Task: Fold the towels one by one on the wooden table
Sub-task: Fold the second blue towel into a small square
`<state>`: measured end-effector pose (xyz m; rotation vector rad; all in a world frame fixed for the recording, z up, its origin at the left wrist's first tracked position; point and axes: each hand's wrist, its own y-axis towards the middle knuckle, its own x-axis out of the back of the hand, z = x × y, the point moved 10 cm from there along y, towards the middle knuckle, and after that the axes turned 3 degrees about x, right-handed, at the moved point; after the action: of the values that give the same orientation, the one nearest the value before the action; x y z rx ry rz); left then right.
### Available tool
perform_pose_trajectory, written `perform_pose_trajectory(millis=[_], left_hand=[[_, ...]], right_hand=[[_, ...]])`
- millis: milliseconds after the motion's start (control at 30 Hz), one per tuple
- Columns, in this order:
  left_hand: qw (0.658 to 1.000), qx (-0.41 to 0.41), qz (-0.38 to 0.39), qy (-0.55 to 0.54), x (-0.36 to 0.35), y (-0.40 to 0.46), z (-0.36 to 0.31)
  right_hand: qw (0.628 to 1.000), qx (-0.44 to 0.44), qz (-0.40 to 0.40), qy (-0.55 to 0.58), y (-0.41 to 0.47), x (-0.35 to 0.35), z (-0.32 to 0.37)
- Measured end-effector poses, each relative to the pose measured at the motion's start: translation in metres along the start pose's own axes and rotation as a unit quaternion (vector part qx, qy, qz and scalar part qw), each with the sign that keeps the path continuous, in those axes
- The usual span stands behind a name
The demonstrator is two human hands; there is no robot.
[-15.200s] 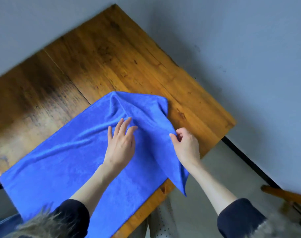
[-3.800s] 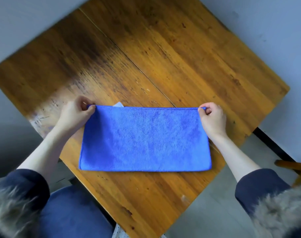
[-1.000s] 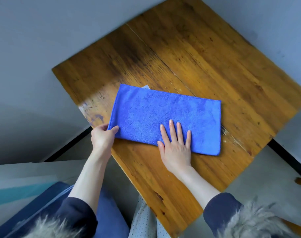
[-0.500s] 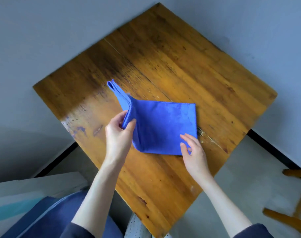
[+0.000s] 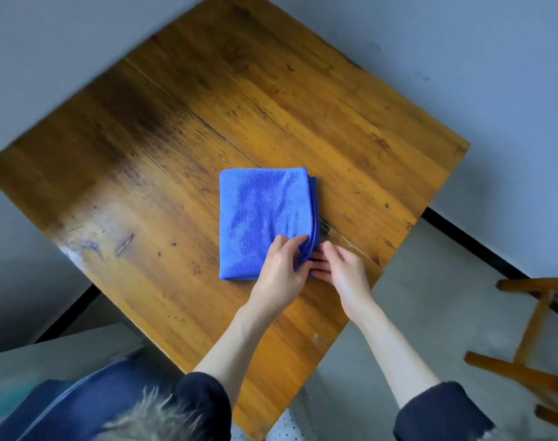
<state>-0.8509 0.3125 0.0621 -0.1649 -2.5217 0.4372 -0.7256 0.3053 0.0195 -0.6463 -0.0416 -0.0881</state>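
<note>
A blue towel (image 5: 265, 218) lies folded into a small thick rectangle near the middle of the wooden table (image 5: 144, 173). Its layered open edges face right. My left hand (image 5: 282, 270) rests on the towel's near right corner, fingers on top and thumb against the stacked edges, pinching the layers. My right hand (image 5: 342, 270) sits just to the right of that corner, its straight fingers pointing left and touching the towel's edge. The corner itself is hidden under my hands.
The table's near right edge runs just past my right hand, with grey floor (image 5: 414, 313) beyond it. A wooden chair frame (image 5: 532, 326) stands at the right. A grey box (image 5: 64, 351) and blue fabric (image 5: 58, 409) lie at the lower left.
My left hand has carried the lifted left half over to the right, so the towel is now half as wide. Both hands have met at its near right corner.
</note>
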Motion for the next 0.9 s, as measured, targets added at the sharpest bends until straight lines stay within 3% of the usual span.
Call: perform_pose_trajectory(millis=[67,200,367,600,900], left_hand=[[0.999,-0.042,0.001,0.020,0.003,-0.009,-0.006],[0.963,-0.084,-0.133,0.218,0.036,-0.026,-0.003],[0.928,-0.058,-0.085,0.358,0.042,-0.026,0.027],[0.903,-0.095,-0.099,0.406,0.033,-0.028,0.031],[0.917,-0.081,-0.061,0.386,0.023,-0.026,0.040]], right_hand=[[0.998,0.016,-0.003,-0.053,0.009,-0.002,0.011],[0.980,0.077,-0.025,-0.181,0.025,-0.011,0.035],[0.960,0.109,-0.030,-0.255,0.027,-0.015,0.042],[0.982,0.066,-0.015,-0.174,0.025,-0.005,0.026],[0.987,0.035,-0.046,-0.153,0.033,0.000,0.020]])
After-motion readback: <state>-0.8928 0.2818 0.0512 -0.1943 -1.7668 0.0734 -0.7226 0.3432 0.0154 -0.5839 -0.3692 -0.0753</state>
